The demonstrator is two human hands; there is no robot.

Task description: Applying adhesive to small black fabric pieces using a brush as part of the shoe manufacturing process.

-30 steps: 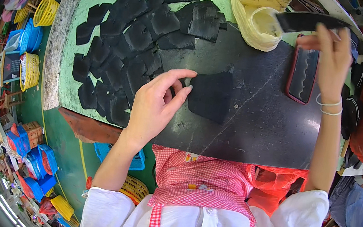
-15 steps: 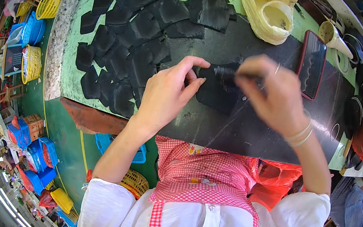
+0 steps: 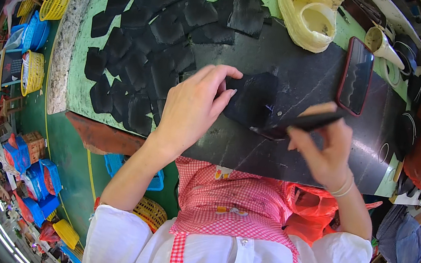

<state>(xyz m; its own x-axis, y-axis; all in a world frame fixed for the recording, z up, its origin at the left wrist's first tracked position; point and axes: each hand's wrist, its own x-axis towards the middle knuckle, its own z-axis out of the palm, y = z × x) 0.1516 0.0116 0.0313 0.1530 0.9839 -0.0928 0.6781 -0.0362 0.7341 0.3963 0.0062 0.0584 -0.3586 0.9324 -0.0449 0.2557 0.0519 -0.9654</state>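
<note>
Clock centred on the black piece point(image 3: 251, 100), flat on the dark board point(image 3: 312, 76). Left hand point(image 3: 196, 97) at 9 o'clock: thumb and forefinger tips slightly apart at the piece's near edge; cannot tell whether they pinch or only press. Right hand point(image 3: 324, 147) at 4 o'clock: thumb and fingers clamp a black tool point(image 3: 313, 120), its low end by the piece's 4 o'clock corner; contact unclear. Pile point(image 3: 166, 26) of similar pieces at 10, tub point(image 3: 318, 20) at 1, phone point(image 3: 357, 77) at 2.
</note>
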